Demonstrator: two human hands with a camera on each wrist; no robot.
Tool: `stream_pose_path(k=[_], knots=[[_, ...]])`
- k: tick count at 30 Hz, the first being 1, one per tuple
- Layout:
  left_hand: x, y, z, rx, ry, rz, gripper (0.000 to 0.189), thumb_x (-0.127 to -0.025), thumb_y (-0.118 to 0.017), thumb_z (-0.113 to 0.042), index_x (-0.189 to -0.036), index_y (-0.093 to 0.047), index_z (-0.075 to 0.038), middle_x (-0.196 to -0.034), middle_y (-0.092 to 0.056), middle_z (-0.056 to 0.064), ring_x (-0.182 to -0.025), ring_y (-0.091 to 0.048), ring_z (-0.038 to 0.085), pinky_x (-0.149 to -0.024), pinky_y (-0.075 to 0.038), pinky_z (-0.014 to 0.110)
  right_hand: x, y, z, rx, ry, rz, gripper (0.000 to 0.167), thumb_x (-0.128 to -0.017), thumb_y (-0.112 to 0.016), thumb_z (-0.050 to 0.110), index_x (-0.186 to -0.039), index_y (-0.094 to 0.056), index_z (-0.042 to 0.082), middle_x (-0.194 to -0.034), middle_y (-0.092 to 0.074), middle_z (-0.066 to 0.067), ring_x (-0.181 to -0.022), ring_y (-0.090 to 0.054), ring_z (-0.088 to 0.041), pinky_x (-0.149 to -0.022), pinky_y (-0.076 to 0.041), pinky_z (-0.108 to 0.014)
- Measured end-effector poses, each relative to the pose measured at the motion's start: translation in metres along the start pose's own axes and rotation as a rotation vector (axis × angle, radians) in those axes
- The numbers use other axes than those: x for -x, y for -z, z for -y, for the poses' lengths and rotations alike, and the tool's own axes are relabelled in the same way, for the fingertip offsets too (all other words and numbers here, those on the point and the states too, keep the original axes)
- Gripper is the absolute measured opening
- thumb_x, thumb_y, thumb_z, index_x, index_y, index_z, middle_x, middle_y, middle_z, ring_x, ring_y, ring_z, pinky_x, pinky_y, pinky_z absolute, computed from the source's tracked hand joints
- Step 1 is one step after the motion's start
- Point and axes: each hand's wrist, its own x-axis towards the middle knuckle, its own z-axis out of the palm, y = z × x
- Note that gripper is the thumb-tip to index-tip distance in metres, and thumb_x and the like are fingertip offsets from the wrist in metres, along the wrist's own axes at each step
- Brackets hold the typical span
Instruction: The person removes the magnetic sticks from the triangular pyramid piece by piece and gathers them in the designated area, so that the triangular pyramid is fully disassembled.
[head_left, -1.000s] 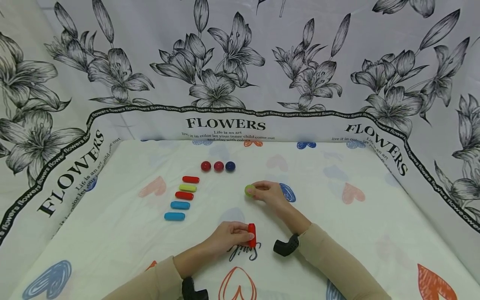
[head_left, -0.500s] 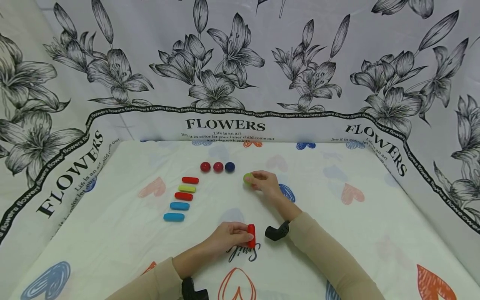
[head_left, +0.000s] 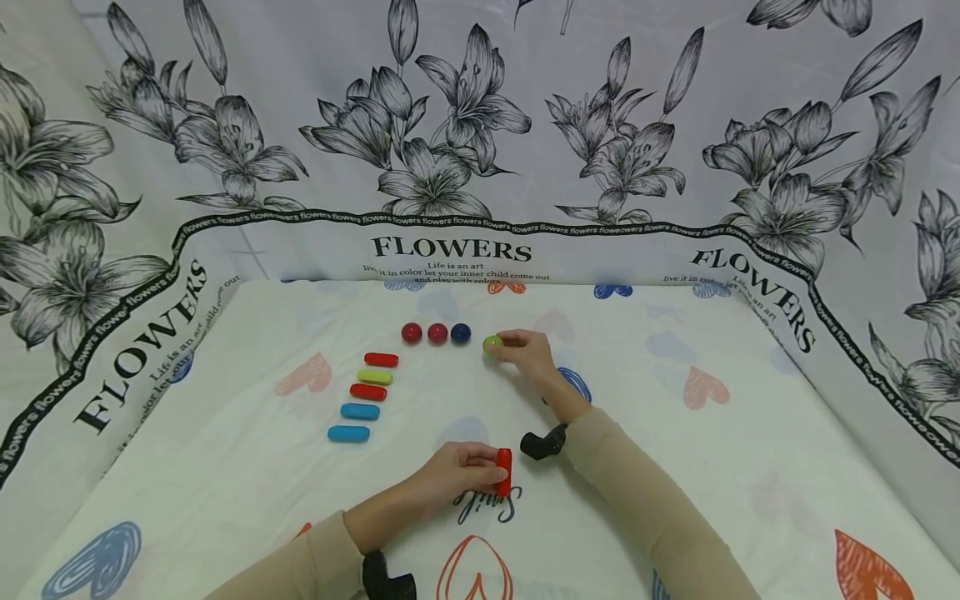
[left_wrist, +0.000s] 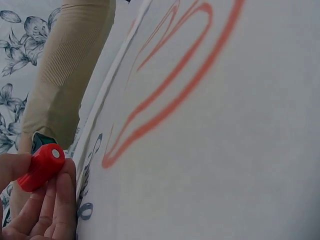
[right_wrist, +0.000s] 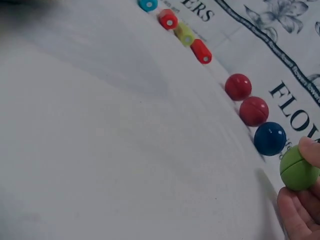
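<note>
My right hand (head_left: 528,354) pinches a green ball (head_left: 491,344) between thumb and fingers, just right of a short row of balls. That row has two red balls (head_left: 424,333) and a dark blue ball (head_left: 461,333) at its right end. In the right wrist view the green ball (right_wrist: 298,169) shows a seam line and sits close beside the blue ball (right_wrist: 270,139). Nearer the body, my left hand (head_left: 461,468) holds a red rod (head_left: 504,472) upright at its fingertips. The left wrist view shows the rod's end (left_wrist: 55,153) with a small pale dot.
Left of the balls, several rods lie in a slanting column: red rods (head_left: 369,392), a yellow-green rod (head_left: 375,377) and blue rods (head_left: 349,433). A white cloth with printed hearts (head_left: 637,517) covers the table. Behind it hangs a flower-printed curtain (head_left: 600,183).
My right hand has moved away from the body with the green ball, bringing it level with the other balls. My left hand stays in place with the red rod.
</note>
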Motion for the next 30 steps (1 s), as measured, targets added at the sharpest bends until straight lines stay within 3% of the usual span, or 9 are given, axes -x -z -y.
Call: stream_pose_path(k=[9,22,30], knots=[[0.002,0.0,0.0,0.007,-0.01,0.007,0.043,-0.092,-0.066,-0.024,-0.127,-0.059,0.0,-0.113,-0.072,0.015,-0.09,-0.07,0.009,-0.091,-0.057,0.029,-0.014,0.0,-0.001,0.096,0.064,-0.008,0.041,-0.082,-0.077,0.017,-0.12,-0.066,0.006,-0.121,-0.068,-0.014,-0.11,-0.063,-0.023,-0.097,-0.051,-0.031],[-0.002,0.0,0.003,0.004,0.02,-0.001,0.044,-0.09,-0.068,-0.027,-0.126,-0.06,-0.003,-0.111,-0.073,0.011,-0.09,-0.068,0.008,-0.093,-0.056,0.029,-0.031,0.0,-0.005,0.21,0.216,-0.045,0.039,-0.079,-0.078,0.008,-0.115,-0.067,-0.001,-0.114,-0.07,-0.02,-0.105,-0.068,-0.03,-0.094,-0.055,-0.034],[-0.002,0.0,0.003,0.003,0.024,-0.005,0.043,-0.09,-0.068,-0.026,-0.125,-0.061,-0.003,-0.11,-0.074,0.011,-0.089,-0.069,0.008,-0.092,-0.057,0.029,-0.032,0.001,-0.007,0.232,0.236,-0.02,0.039,-0.081,-0.076,0.007,-0.117,-0.065,-0.003,-0.117,-0.068,-0.022,-0.108,-0.067,-0.033,-0.096,-0.055,-0.036]])
